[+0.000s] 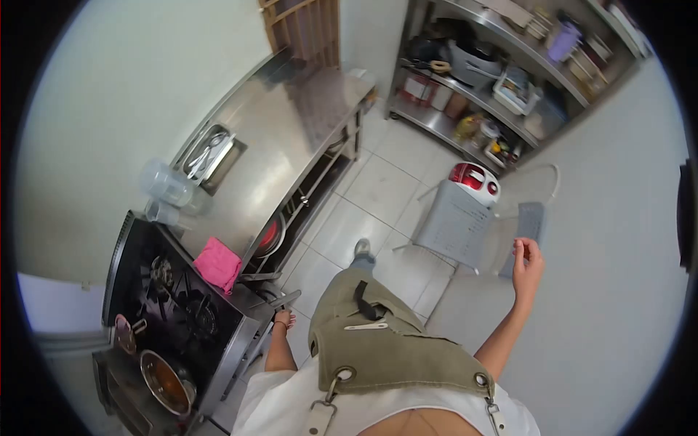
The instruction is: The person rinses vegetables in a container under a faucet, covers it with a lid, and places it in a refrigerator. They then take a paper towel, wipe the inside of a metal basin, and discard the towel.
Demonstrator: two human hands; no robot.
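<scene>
My left hand hangs low beside the stove front, next to a grey metal bar that sticks out there. Its fingers look loosely bent, with nothing visible in them. Out to the right, my right hand is raised in front of the pale wall, fingers slightly curled and apart, seemingly holding nothing. Below it in the picture is only wall; a grey chair with a red and white appliance on it stands to its left. I wear an olive apron with a black strap hanging from it.
On the black stove at left sits a metal pot with orange-brown contents. A pink cloth lies at the edge of the steel table, near clear plastic containers and a cutlery tray. Loaded steel shelves stand ahead.
</scene>
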